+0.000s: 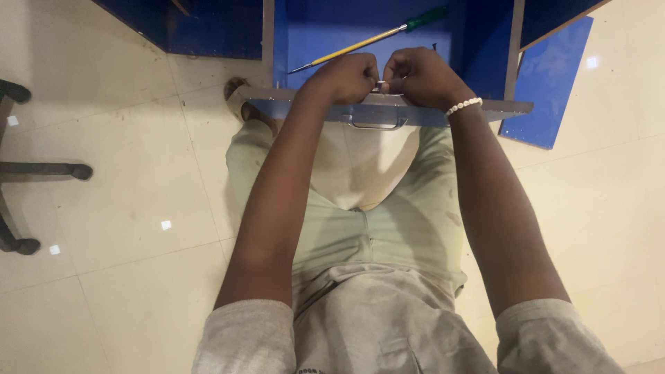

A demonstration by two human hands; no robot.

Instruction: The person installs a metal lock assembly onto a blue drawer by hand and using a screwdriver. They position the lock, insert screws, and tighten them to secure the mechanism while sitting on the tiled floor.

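Observation:
A blue drawer (312, 41) stands pulled out in front of me, its grey front panel (485, 107) with a metal handle (376, 125) facing my lap. My left hand (348, 75) and my right hand (418, 75) are both clenched at the top edge of the front panel, knuckles close together, pinching a small metal part (380, 84) between them. What that part is I cannot make out. A white bead bracelet (463, 106) circles my right wrist. A screwdriver (367, 41) with a yellow shaft and a green grip lies inside the drawer, just behind my hands.
Blue cabinet panels (554, 76) stand to the right and back left. A black chair base (41, 170) with castors sits at the far left on the cream tiled floor (125, 208). My legs in pale green trousers fill the middle; one foot (239, 93) shows left of the drawer.

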